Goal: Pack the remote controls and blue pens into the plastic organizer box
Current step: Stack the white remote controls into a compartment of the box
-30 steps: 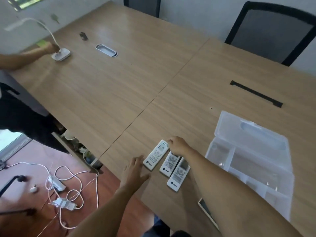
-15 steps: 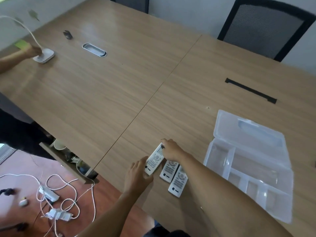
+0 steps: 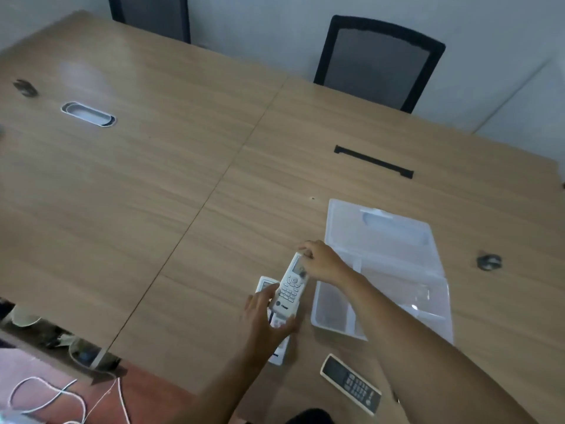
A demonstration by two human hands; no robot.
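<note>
A white remote (image 3: pixel 290 289) is lifted off the table between both hands. My right hand (image 3: pixel 321 260) pinches its top end and my left hand (image 3: pixel 269 316) grips its lower end. Two more white remotes lie under it: one remote (image 3: pixel 263 284) shows at the left and another remote (image 3: pixel 279 351) pokes out below my left hand. A dark-faced remote (image 3: pixel 351 383) lies near the table's front edge. The clear plastic organizer box (image 3: pixel 333 324) stands open just right of the hands, its lid (image 3: pixel 382 234) folded back. No blue pens are visible.
The wooden table (image 3: pixel 183 179) has a white cable grommet (image 3: pixel 88 114), a black cable slot (image 3: pixel 373 162) and a small dark object (image 3: pixel 489 262) at the right. A black mesh chair (image 3: pixel 379 62) stands behind it. White cables (image 3: pixel 61 399) lie on the floor at the lower left.
Both hands have closed on the leftmost white remote and lifted it, moving it right over the other two. The camera has swung right, taking the other person out of view.
</note>
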